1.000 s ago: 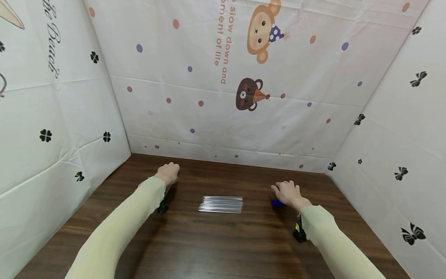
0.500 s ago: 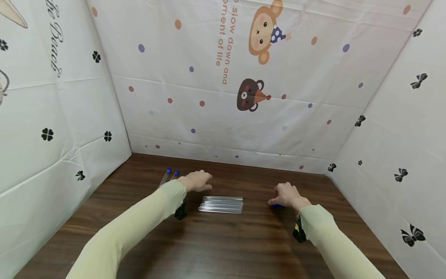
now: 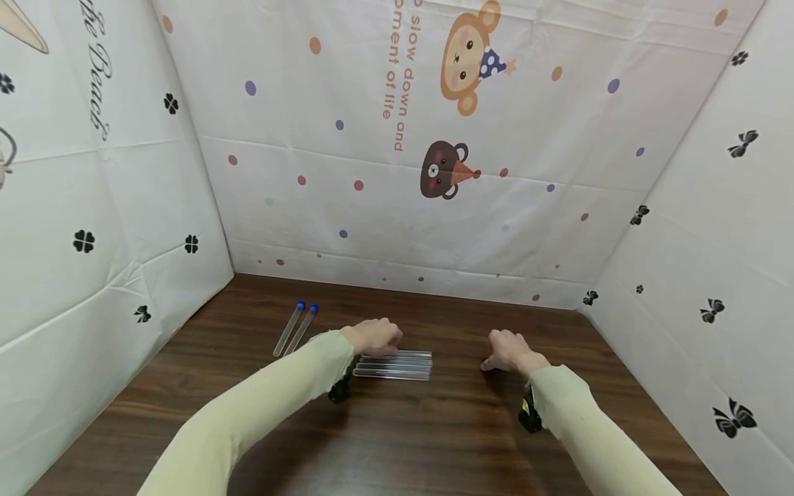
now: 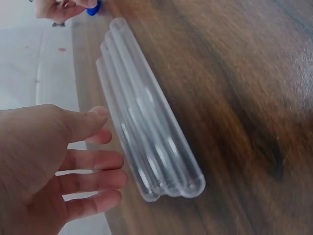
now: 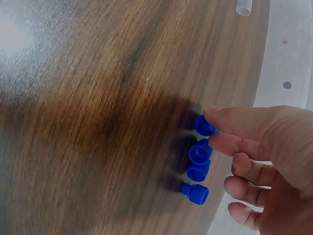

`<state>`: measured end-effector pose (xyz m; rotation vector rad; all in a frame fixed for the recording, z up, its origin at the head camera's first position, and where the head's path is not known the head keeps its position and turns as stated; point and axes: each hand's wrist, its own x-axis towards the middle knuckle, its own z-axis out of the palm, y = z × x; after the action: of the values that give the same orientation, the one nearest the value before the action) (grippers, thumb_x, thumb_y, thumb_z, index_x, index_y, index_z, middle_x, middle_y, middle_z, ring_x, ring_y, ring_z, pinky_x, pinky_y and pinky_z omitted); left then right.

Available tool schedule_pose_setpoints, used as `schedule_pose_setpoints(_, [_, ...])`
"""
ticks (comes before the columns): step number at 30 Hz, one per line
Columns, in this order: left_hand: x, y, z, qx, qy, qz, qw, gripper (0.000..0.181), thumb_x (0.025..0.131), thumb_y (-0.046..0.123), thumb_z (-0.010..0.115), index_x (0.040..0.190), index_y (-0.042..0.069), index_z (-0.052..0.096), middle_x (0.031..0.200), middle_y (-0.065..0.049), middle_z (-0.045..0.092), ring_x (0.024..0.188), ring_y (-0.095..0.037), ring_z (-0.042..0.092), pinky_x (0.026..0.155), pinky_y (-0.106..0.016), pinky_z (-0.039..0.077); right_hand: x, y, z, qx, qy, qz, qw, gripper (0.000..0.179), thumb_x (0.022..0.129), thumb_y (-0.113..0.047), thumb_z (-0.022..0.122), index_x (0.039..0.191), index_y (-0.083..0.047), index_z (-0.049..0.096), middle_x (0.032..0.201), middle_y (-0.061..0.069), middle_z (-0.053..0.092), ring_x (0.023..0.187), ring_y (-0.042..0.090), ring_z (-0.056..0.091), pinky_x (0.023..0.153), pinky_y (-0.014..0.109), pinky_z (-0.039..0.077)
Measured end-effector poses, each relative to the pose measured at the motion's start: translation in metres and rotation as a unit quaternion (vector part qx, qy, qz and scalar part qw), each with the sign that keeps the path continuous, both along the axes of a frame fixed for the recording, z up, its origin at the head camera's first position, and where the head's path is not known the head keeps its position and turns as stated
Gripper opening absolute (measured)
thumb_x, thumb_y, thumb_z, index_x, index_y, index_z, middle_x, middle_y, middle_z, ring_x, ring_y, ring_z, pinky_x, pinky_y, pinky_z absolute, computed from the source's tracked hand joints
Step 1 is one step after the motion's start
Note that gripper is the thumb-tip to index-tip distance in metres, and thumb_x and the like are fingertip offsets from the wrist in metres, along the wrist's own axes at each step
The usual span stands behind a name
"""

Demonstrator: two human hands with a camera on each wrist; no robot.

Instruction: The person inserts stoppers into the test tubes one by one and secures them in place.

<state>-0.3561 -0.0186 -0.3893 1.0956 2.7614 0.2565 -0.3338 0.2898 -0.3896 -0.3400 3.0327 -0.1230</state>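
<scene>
Several clear, uncapped test tubes point(image 3: 403, 368) lie side by side in the middle of the table. My left hand point(image 3: 376, 336) is at their far side; in the left wrist view its fingers point(image 4: 95, 181) are spread and nearly straight, close to the outermost tube point(image 4: 122, 132). Several small blue caps point(image 5: 198, 171) lie in a row by my right hand point(image 3: 510, 350). Between its thumb and index finger, that hand pinches the end blue cap point(image 5: 205, 126); its other fingers are loosely bent. In the head view the caps are mostly hidden under this hand.
Two test tubes with blue caps point(image 3: 300, 329) lie on the left part of the brown wooden table point(image 3: 397, 441). White printed cloth point(image 3: 347, 207) walls in the table at the back and both sides. Each wrist wears a black camera point(image 3: 529, 413).
My left hand has left the two capped tubes, now in view, and moved right to the uncapped tubes. My right hand stayed near the caps, its thumb and index finger closing on one.
</scene>
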Motion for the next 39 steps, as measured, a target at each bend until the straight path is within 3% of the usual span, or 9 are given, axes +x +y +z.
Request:
schedule_pose_setpoints(9, [-0.004,0.011,-0.015,-0.015,0.013,0.009,0.9998,0.013,0.094,0.019,0.063,0.084,0.012,0.062,0.067,0.006,0.046,0.059,-0.009,0.037,0.056,-0.023,0.030,-0.001,-0.006,-0.003,-0.002,0.002,0.008,1.0000,0.022,0.076,-0.022,0.081,0.073,-0.007,0.064,0.067,0.001,0.062,0.062,0.015,0.051,0.062,0.035,0.040])
schedule_pose_setpoints(19, [-0.007,0.016,-0.021,-0.029,0.047,0.022,0.9983,0.011,0.091,0.017,0.067,0.082,0.013,0.063,0.069,0.004,0.053,0.059,-0.009,0.041,0.056,-0.024,0.034,-0.004,-0.005,-0.008,-0.006,0.006,0.014,0.9999,0.018,0.076,-0.021,0.081,0.077,-0.008,0.068,0.072,0.001,0.064,0.065,0.015,0.052,0.064,0.037,0.044])
schedule_pose_setpoints(23, [-0.009,0.015,-0.023,-0.018,0.043,0.022,0.9987,0.013,0.092,0.013,0.065,0.080,0.012,0.062,0.066,0.004,0.051,0.057,-0.009,0.041,0.055,-0.024,0.035,-0.002,-0.004,-0.006,-0.031,0.011,0.025,0.9991,0.016,0.078,-0.019,0.079,0.084,-0.008,0.070,0.077,0.002,0.066,0.069,0.016,0.056,0.066,0.039,0.047])
schedule_pose_setpoints(31, [-0.010,0.011,-0.012,0.016,0.028,0.020,0.9993,0.008,0.095,0.011,0.060,0.089,0.011,0.066,0.075,0.001,0.063,0.058,-0.007,0.048,0.055,-0.022,0.038,-0.004,-0.008,0.001,-0.067,0.008,0.015,0.9976,0.017,0.082,-0.021,0.077,0.090,-0.007,0.070,0.083,0.003,0.066,0.071,0.015,0.057,0.067,0.038,0.050])
schedule_pose_setpoints(36, [-0.013,0.006,-0.003,0.034,0.051,0.018,0.9979,0.011,0.097,0.011,0.057,0.091,0.011,0.065,0.074,0.001,0.062,0.058,-0.009,0.047,0.055,-0.023,0.038,-0.006,-0.012,0.009,-0.102,0.005,0.025,0.9945,0.013,0.082,-0.020,0.076,0.085,-0.009,0.070,0.081,0.001,0.068,0.071,0.015,0.057,0.068,0.038,0.048])
schedule_pose_setpoints(39, [-0.015,0.002,0.003,0.040,0.073,0.016,0.9964,0.012,0.097,0.011,0.056,0.096,0.010,0.068,0.079,-0.001,0.065,0.061,-0.011,0.053,0.058,-0.026,0.043,-0.007,-0.016,0.014,-0.129,-0.003,0.027,0.9913,0.012,0.082,-0.018,0.076,0.085,-0.008,0.069,0.080,0.002,0.067,0.072,0.015,0.057,0.068,0.035,0.048])
